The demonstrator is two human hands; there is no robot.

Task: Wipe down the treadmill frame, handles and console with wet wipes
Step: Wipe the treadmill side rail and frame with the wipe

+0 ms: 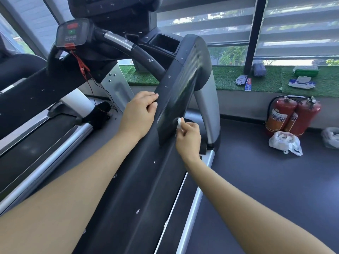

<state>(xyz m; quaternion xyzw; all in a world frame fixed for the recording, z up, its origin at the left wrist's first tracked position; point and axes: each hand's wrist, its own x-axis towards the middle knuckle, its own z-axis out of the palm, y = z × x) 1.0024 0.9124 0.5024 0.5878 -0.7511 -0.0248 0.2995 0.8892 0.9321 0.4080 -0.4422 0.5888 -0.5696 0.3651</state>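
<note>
The treadmill's black right side handrail [178, 92] slopes down from the console area toward me, wet streaks on its outer face. My left hand [140, 111] grips the handrail's inner edge, fingers curled over it. My right hand [188, 137] pinches a small crumpled white wet wipe [179, 122] against the lower outer face of the handrail. A small control panel [70, 33] with red and green buttons sits at upper left, a red safety cord [80, 64] hanging from it. The grey upright [209, 109] stands behind the handrail.
Two red fire extinguishers [291, 116] stand by the wall at right, a white plastic bag [285, 143] on the dark floor before them. Wipe packs [301, 83] and small items lie on the green turf ledge. The treadmill belt [27, 142] runs at left.
</note>
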